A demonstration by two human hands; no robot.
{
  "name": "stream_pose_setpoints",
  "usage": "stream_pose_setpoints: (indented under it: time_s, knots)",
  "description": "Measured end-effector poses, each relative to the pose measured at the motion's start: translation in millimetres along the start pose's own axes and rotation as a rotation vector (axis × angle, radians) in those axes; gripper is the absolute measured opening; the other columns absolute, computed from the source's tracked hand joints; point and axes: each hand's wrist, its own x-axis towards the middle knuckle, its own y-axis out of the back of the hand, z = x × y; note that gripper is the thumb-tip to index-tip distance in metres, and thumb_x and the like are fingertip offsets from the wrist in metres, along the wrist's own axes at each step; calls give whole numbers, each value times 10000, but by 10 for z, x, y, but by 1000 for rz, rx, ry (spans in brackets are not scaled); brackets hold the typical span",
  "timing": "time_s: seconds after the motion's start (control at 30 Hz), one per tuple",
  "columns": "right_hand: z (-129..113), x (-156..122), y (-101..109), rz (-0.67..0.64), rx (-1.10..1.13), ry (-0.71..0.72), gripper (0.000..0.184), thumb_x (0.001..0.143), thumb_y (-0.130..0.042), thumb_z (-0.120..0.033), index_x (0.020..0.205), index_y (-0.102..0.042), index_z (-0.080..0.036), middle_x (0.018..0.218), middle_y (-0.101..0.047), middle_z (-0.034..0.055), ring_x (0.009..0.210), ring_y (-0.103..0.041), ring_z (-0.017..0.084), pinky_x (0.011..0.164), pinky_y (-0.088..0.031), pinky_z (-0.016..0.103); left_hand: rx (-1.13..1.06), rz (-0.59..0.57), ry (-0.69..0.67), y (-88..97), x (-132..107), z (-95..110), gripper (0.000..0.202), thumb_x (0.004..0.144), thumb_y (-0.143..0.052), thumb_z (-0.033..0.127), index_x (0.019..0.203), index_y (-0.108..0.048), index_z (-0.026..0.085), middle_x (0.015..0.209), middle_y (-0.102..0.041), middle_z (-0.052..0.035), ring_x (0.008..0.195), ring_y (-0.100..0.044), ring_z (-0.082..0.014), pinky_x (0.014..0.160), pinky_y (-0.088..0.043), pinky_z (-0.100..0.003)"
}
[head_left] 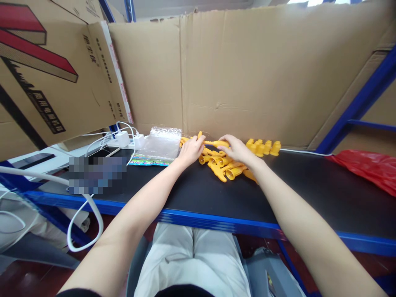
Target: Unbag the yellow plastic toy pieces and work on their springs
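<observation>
Both my hands reach to the back of a black table [309, 194]. A long yellow plastic piece [216, 143] spans between them: my left hand [191, 150] is closed on its left end and my right hand [234, 149] is closed over its right end. Under and in front of my hands lies a pile of similar yellow trumpet-shaped parts [224, 165]. A row of small yellow caps [262, 147] stands just right of my right hand, against the cardboard.
A cardboard wall [247, 74] closes the back. Clear plastic bags [161, 143] on a colourful sheet lie to the left, beside a white charger and cables [122, 139]. A red plastic bag [368, 167] lies at the right. Blue shelf posts [355, 105] frame the table.
</observation>
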Motion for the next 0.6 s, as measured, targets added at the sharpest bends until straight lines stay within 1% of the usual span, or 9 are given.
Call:
stream_pose_setpoints:
  time_s: [0.07, 0.13, 0.27, 0.33, 0.4, 0.5, 0.6]
  knots:
    - [2, -8, 3, 40, -110, 90, 210, 818, -579, -271, 1003, -577, -172, 1042, -622, 108, 971, -569, 232, 860, -421, 349, -14, 1, 12, -4, -4, -2, 336, 947, -375, 252, 1260, -483, 193, 1116, -583, -123, 969, -598, -219, 810, -479, -323]
    - [-9, -19, 7, 36, -193, 123, 238, 831, -566, -274, 1043, -560, -165, 1063, -613, 123, 976, -564, 247, 839, -414, 357, -27, -3, 27, -2, -8, -10, 346, 945, -385, 265, 1271, -479, 197, 1144, -587, -127, 978, -599, -226, 808, -481, -329]
    - [-50, -36, -2, -37, -304, 97, 272, 906, -478, -328, 1112, -560, -171, 1116, -627, 132, 1036, -547, 273, 865, -376, 382, -16, -29, 50, -8, -10, -37, 372, 942, -398, 291, 1299, -471, 213, 1169, -594, -126, 1004, -599, -237, 807, -484, -332]
    - [-68, -39, -10, -82, -365, 69, 266, 927, -443, -328, 1100, -576, -176, 1105, -640, 128, 1041, -540, 279, 876, -356, 394, 5, -45, 44, -23, -5, -49, 373, 941, -400, 296, 1300, -475, 223, 1166, -599, -119, 1004, -603, -237, 808, -484, -332]
    - [-81, -42, -11, -97, -425, 58, 244, 925, -445, -310, 1072, -583, -174, 1076, -646, 127, 1026, -537, 281, 871, -345, 400, 23, -57, 37, -40, 5, -52, 373, 940, -404, 295, 1300, -476, 227, 1160, -603, -117, 997, -609, -237, 808, -484, -333]
    - [-102, -45, 2, -50, -490, 85, 198, 907, -458, -258, 1041, -568, -162, 1043, -637, 128, 1001, -534, 278, 858, -340, 398, 28, -56, 41, -49, 17, -33, 373, 943, -405, 310, 1299, -479, 228, 1147, -609, -119, 980, -619, -234, 804, -484, -332]
    - [-116, -44, 13, 4, -505, 128, 179, 886, -427, -171, 1021, -545, -163, 1025, -626, 123, 968, -538, 262, 839, -347, 379, 31, -49, 48, -28, 20, 2, 377, 951, -389, 343, 1298, -485, 231, 1143, -618, -120, 967, -627, -241, 792, -487, -340]
